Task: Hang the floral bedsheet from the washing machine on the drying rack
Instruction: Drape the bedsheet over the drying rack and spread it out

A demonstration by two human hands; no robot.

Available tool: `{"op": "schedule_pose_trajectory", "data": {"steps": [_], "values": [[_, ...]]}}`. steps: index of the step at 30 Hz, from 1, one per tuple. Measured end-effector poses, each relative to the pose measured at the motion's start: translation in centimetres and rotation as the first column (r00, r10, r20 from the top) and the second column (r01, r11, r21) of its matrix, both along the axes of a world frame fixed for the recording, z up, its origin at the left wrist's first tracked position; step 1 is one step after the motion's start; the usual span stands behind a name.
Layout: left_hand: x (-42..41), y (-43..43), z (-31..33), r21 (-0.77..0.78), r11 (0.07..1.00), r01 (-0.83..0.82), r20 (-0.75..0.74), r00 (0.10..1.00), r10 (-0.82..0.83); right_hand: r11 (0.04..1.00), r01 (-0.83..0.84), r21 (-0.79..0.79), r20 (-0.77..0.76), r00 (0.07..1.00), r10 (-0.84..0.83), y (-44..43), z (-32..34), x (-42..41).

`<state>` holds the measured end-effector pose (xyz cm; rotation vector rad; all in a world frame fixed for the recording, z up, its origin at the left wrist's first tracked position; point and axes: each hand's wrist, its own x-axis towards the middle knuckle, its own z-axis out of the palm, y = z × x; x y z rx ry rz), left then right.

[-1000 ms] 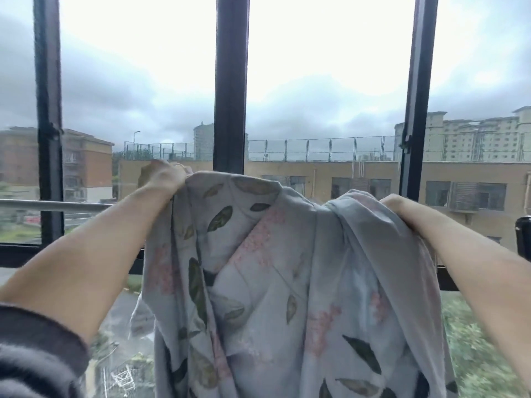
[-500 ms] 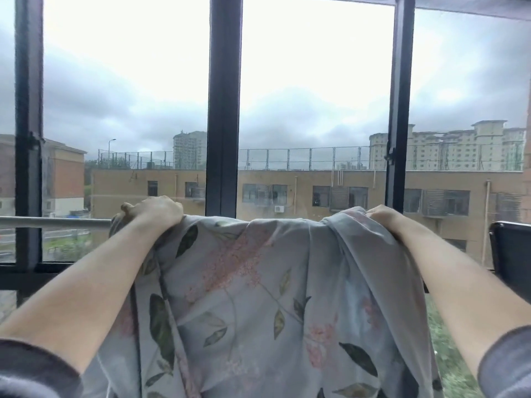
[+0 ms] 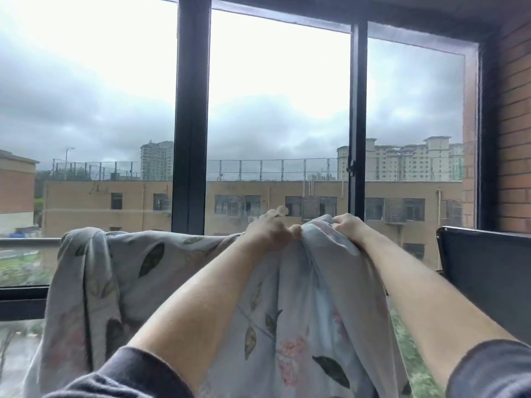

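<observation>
Gripping the floral bedsheet [image 3: 138,254] top edge with the left hand [image 3: 268,231], shifted right from its corner to just beside the right hand [image 3: 349,228], likewise clenched on cloth. Leaves the left end draped unheld over the rail [image 3: 28,242]; right part likely next.

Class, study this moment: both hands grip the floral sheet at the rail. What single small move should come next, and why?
Probably draw the right hand rightward along the top edge. It and the left hand pinch the floral bedsheet close together, so the cloth bunches in folds there, while its left part already drapes over the rack rail. Spreading should help drying.
</observation>
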<state>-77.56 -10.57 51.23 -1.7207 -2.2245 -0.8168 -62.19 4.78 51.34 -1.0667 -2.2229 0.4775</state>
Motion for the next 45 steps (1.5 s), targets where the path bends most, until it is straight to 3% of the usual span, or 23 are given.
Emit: {"op": "schedule_pose_trajectory", "data": {"steps": [5, 10, 13, 16, 19, 22, 24, 25, 28, 30, 33, 36, 38, 40, 42, 45], "values": [[3.3, 5.0, 2.5, 0.054, 0.984, 0.167, 0.089, 0.981, -0.171, 0.973, -0.141, 0.181, -0.357, 0.913, 0.198, 0.2, -0.2, 2.0], [4.5, 9.2, 3.2, -0.099, 0.939, 0.330, 0.100, 0.942, -0.320, 0.933, -0.289, 0.215, -0.471, 0.806, 0.358, 0.7, -0.1, 4.3], [5.2, 11.1, 3.2, 0.027, 0.955, 0.294, 0.015, 0.956, -0.294, 0.940, -0.336, 0.061, -0.618, 0.727, 0.300, 1.5, -0.3, 5.3], [6.1, 11.4, 4.7, 0.313, 0.932, 0.184, -0.087, 0.983, -0.165, 0.902, -0.381, -0.204, -0.598, 0.778, 0.193, 1.1, -0.7, 6.5], [5.9, 11.1, 7.4, 0.512, 0.856, 0.074, 0.003, 0.996, -0.088, 0.788, -0.476, -0.392, -0.579, 0.793, 0.191, 0.0, -1.5, 8.3], [3.6, 10.5, 10.1, 0.604, 0.777, -0.177, 0.191, 0.979, 0.074, 0.726, -0.460, -0.511, -0.334, 0.885, 0.325, -0.3, -3.4, 10.6], [1.7, 10.1, 10.7, 0.506, 0.802, -0.316, 0.288, 0.939, 0.189, 0.731, -0.450, -0.513, -0.255, 0.893, 0.370, 0.3, -4.3, 11.6], [1.1, 9.8, 10.4, 0.405, 0.846, -0.346, 0.278, 0.928, 0.247, 0.740, -0.460, -0.491, -0.293, 0.887, 0.358, 0.5, -4.4, 11.9], [1.5, 9.6, 8.3, 0.018, 0.961, -0.278, 0.015, 0.961, 0.277, 0.765, -0.515, -0.387, -0.486, 0.819, 0.306, 1.1, -3.7, 11.6], [2.7, 9.9, 7.2, -0.088, 0.995, -0.050, -0.063, 0.997, 0.045, 0.785, -0.523, -0.332, -0.526, 0.793, 0.306, 1.2, -2.8, 10.8], [6.3, 9.3, 5.9, -0.231, 0.910, 0.344, 0.069, 0.939, -0.337, 0.803, -0.522, -0.287, -0.519, 0.790, 0.328, 1.3, -1.3, 10.0], [8.4, 9.5, 4.6, -0.356, 0.843, 0.403, 0.052, 0.909, -0.413, 0.849, -0.479, -0.222, -0.493, 0.806, 0.326, 1.7, 0.0, 9.7], [7.9, 10.0, 4.6, -0.271, 0.899, 0.343, -0.066, 0.925, -0.373, 0.866, -0.454, -0.209, -0.489, 0.816, 0.309, 1.8, 0.0, 9.8], [7.0, 10.5, 5.0, -0.046, 0.954, 0.297, -0.181, 0.937, -0.300, 0.844, -0.473, -0.254, -0.459, 0.827, 0.325, 1.9, -0.5, 10.4], [6.3, 10.7, 5.9, 0.205, 0.938, 0.279, -0.214, 0.948, -0.236, 0.808, -0.492, -0.324, -0.353, 0.855, 0.379, 1.9, -1.4, 11.1], [5.5, 11.1, 7.6, 0.489, 0.851, 0.193, -0.148, 0.979, -0.137, 0.818, -0.423, -0.390, -0.130, 0.905, 0.405, 1.5, -2.8, 11.1]]}}
